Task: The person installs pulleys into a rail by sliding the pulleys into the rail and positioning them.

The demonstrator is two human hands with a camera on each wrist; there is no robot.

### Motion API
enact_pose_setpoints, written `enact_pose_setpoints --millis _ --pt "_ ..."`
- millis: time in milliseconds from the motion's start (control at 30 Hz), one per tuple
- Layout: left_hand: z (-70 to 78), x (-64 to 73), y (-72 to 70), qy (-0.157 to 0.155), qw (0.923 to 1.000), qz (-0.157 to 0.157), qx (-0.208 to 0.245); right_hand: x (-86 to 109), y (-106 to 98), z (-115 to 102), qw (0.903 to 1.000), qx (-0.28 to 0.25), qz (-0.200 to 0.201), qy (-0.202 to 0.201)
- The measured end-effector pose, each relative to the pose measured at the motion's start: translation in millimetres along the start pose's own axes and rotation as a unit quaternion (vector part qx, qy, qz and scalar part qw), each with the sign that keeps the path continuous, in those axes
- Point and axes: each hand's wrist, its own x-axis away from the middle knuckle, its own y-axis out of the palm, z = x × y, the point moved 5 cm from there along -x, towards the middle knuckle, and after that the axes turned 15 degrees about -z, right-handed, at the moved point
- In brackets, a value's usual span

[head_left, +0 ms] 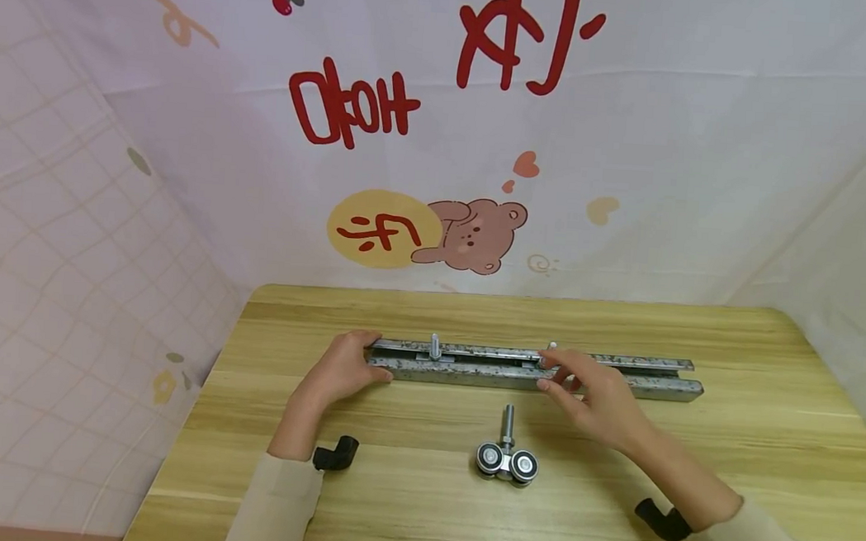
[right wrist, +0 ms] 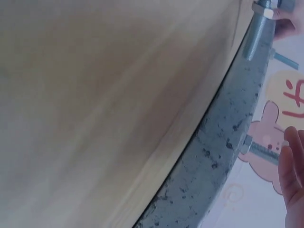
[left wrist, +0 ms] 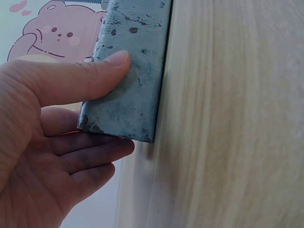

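A long grey, speckled metal rail (head_left: 486, 377) with a slot along its top lies across the table. My left hand (head_left: 341, 364) grips its left end; in the left wrist view the thumb (left wrist: 102, 76) presses the rail's face, with the fingers around the end. Two threaded bolts stand up from the slot: the left bolt (head_left: 435, 347) and the right bolt (right wrist: 263, 152). Around the right bolt hovers my right hand (head_left: 599, 401), thumb and fingertips apart; whether they touch the bolt is unclear. In front of the rail lies a roller trolley (head_left: 506, 461) with its bolt pointing toward the rail.
The wooden table (head_left: 418, 518) meets a white cloth wall (head_left: 668, 194) with red characters and a printed bear. Black bent pieces show beside the left wrist (head_left: 336, 453) and the right wrist (head_left: 663, 520). A grid-patterned cloth (head_left: 53, 280) hangs at the left.
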Motion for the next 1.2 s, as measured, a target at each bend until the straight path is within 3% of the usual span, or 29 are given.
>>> enact_pose_setpoints --millis 200,367,667,1200 --pt "0.1 -0.8 0.0 -0.003 1.0000 -0.002 0.000 0.0 13.3 -5.3 0.9985 0.008 -0.053 -0.013" --pt "0.1 -0.4 -0.2 -0.002 1.0000 -0.004 0.003 -0.6 25.2 -7.2 0.9939 0.016 -0.109 0.003" --pt "0.0 -0.2 -1.1 0.008 0.9999 -0.007 -0.003 -2.0 45.4 -5.2 0.9692 0.030 -0.230 0.084" --pt "0.5 1.0 -1.7 0.004 1.0000 -0.008 0.001 -18.5 66.0 -0.3 0.9430 0.005 -0.301 0.142"
